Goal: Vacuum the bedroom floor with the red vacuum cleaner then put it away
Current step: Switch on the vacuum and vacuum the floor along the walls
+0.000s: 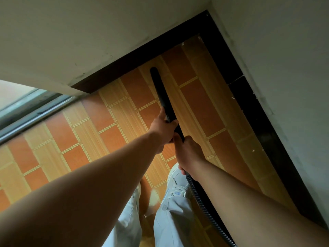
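Observation:
A black vacuum wand [160, 90] reaches from my hands toward the room's corner, its tip over the orange and yellow tiled floor [114, 122] near the dark skirting. My left hand [162, 128] grips the wand's lower part. Just behind it, my right hand [187, 154] holds the wand's end where the ribbed black hose [201, 198] begins. The hose runs down past my right leg and out of the frame. The red body of the vacuum cleaner is out of view.
Two pale walls meet at a corner [210, 8], with a dark skirting board [249, 104] along both. A sliding door track [33, 111] and glass lie at the left. My legs in light trousers [170, 216] stand on the tiles below.

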The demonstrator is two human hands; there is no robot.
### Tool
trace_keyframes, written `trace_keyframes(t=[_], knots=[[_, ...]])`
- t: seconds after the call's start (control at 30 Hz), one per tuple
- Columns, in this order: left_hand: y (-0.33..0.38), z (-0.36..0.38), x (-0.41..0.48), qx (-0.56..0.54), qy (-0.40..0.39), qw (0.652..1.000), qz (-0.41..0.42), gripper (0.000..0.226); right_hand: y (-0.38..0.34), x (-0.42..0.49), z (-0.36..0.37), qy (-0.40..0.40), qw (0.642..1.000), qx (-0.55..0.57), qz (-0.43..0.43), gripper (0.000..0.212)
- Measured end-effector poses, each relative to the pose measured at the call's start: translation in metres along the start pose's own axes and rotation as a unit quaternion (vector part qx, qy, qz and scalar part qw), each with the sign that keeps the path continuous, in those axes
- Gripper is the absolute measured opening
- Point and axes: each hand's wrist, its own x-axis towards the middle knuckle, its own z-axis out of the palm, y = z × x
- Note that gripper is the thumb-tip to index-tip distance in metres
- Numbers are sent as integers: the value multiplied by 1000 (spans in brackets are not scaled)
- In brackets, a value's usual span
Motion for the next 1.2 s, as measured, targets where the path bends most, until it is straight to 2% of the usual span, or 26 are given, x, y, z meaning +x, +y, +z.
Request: trace_keyframes(t=[0.17,0.37,0.63,0.83,0.93,1.07,1.2], knots=[[21,6,16,-38,24,999,8,73,-16,22,-17,-7,1000,-4,-26,59],[13,12,-2,-2,23,1000,-19,79,2,7,-15,-35,999,16,-1,60],[33,23,14,19,32,999,6,77,-5,28,-26,4,998,56,-7,58],[28,12,11,33,41,998,20,76,-14,19,-27,-44,995,84,11,52],[8,11,1,52,46,997,20,72,-2,5,-20,-71,997,17,-7,52],[1,19,-1,35,44,998,8,76,7,4,-25,-40,999,-9,-15,52],[20,24,13,20,51,998,18,74,-3,23,-33,-15,1000,25,-11,57]])
